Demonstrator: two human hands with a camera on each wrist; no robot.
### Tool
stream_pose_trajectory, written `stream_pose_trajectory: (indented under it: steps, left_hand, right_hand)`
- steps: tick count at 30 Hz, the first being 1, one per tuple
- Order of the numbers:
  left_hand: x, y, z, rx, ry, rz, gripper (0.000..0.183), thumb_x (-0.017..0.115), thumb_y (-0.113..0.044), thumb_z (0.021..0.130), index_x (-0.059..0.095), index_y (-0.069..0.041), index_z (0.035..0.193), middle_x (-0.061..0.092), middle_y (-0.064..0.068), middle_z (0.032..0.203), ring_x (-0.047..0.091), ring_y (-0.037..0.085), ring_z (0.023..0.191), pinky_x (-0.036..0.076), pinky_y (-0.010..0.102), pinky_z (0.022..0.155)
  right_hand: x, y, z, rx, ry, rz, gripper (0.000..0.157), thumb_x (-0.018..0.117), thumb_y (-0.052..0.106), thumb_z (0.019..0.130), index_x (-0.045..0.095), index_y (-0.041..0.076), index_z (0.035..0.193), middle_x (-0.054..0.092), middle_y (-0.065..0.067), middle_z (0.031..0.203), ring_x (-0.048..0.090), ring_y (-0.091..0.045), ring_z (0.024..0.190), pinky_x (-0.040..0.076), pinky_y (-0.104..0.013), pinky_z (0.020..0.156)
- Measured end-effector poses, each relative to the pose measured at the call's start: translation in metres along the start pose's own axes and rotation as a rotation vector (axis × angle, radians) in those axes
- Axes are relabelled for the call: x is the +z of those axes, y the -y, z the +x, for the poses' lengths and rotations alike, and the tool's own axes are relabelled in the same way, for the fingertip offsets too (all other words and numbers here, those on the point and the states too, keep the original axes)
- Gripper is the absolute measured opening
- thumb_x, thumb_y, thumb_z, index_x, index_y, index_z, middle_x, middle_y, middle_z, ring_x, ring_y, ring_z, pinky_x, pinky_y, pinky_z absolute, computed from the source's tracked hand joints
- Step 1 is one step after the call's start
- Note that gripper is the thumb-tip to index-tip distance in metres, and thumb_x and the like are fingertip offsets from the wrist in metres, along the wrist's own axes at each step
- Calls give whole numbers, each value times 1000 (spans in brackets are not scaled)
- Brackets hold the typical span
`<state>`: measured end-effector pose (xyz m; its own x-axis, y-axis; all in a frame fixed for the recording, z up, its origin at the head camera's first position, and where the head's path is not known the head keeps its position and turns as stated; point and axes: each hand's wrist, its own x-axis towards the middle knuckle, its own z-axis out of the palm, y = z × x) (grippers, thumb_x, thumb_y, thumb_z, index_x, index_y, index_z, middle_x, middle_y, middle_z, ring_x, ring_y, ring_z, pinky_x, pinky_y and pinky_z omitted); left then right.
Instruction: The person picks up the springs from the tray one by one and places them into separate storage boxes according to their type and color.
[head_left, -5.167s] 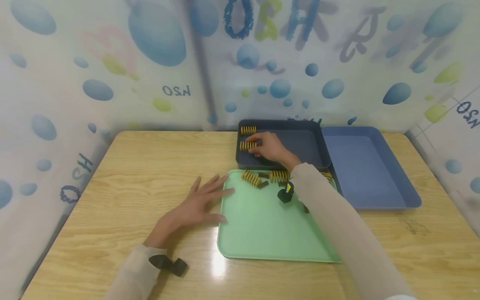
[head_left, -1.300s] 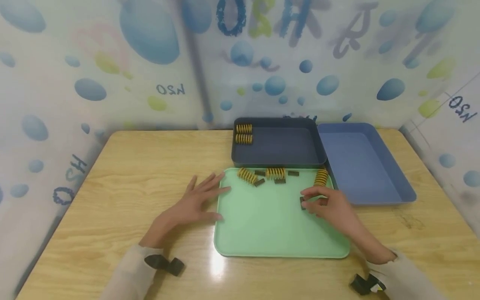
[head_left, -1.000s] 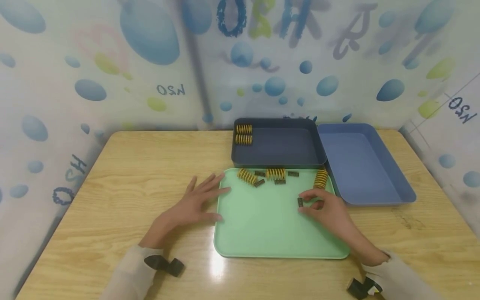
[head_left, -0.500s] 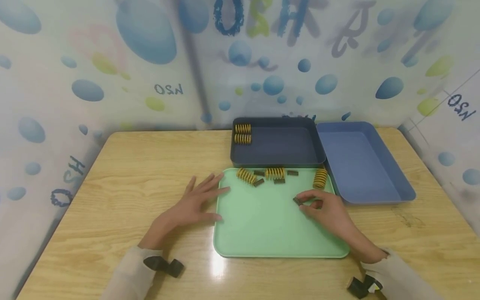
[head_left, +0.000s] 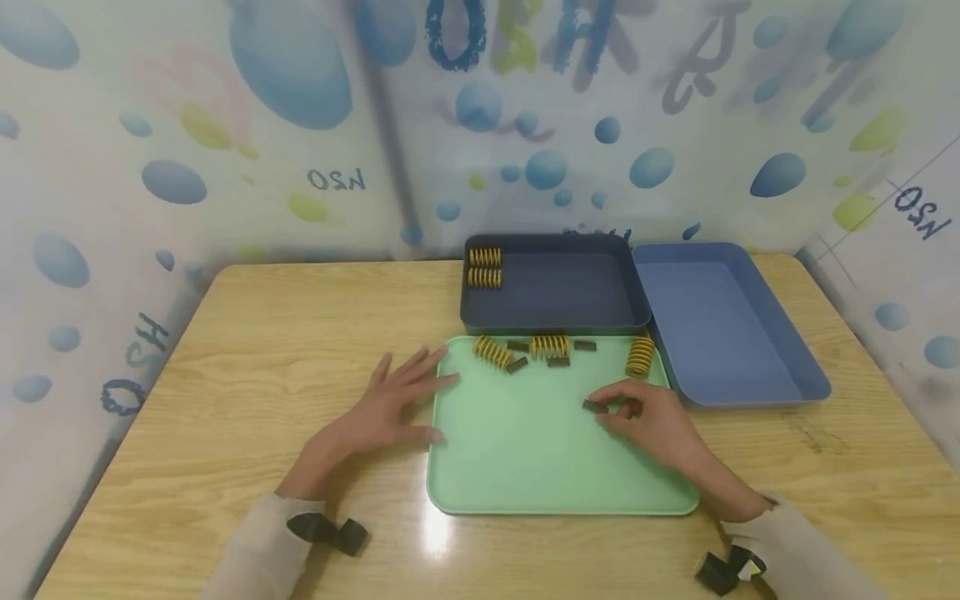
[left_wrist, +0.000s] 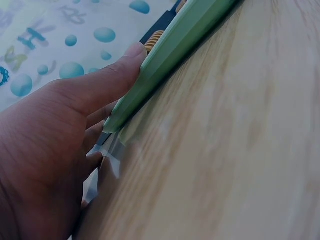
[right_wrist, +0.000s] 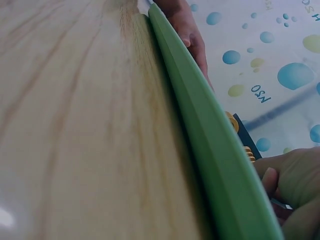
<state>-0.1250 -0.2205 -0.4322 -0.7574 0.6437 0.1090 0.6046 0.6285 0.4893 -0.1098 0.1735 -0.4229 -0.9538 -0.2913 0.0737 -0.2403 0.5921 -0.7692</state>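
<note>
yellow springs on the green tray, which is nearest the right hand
The yellow spring by the far right corner of the green tray, just beyond the right hand; the other two lie farther left.

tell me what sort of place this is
Probably a small indoor workstation, perhaps a booth: a drop-patterned wall rises behind and on both sides of a wooden table, on which a green tray holds yellow and dark coil springs.

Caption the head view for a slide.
Right hand pinches a small dark coil spring over the green tray; two yellow coil springs lie in the dark tray.
</note>
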Motion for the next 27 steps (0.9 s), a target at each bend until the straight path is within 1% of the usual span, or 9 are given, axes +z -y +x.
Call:
stream_pose_trajectory:
  steps: [10, 18, 23, 26, 27]
  left_hand:
    - [0, -1, -1, 2, -12, -6, 74, 67, -53, 83, 43, -22, 146, 15, 4, 159, 10, 35, 144, -6, 67, 105]
    - [1, -2, 0, 9, -21, -3, 75, 68, -54, 82, 44, -21, 145, 15, 4, 159, 11, 36, 143, -6, 67, 105]
    - [1, -1, 0, 11, -25, -9, 75, 68, -53, 82, 44, -21, 145, 16, 4, 159, 11, 36, 143, -6, 67, 105]
    - [2, 0, 0, 8, -20, -7, 74, 67, -54, 83, 43, -21, 145, 15, 4, 159, 11, 36, 143, -6, 67, 105]
    - [2, 0, 0, 8, -17, -6, 75, 67, -54, 83, 43, -22, 145, 15, 4, 159, 11, 36, 143, -6, 67, 105]
  right_hand:
    - [1, -2, 1, -12, 9, 21, 20, 78, 10, 80, 75, 19, 98, 65, 8, 74, 56, -9, 59, 43, -23, 52]
    - [4, -3, 1, -27, -4, 11, 21, 79, 9, 79, 76, 20, 97, 69, 9, 85, 57, -8, 62, 46, -23, 55]
    - [3, -1, 0, -15, -8, 2, 19, 78, 11, 80, 76, 20, 96, 67, 9, 80, 54, -9, 59, 43, -23, 53]
    - [3, 1, 0, -4, -6, 13, 18, 78, 14, 81, 76, 20, 97, 66, 9, 77, 49, -7, 55, 40, -22, 50]
    - [3, 1, -1, -3, -6, 15, 17, 78, 14, 81, 76, 21, 97, 65, 9, 73, 46, -7, 53, 38, -22, 49]
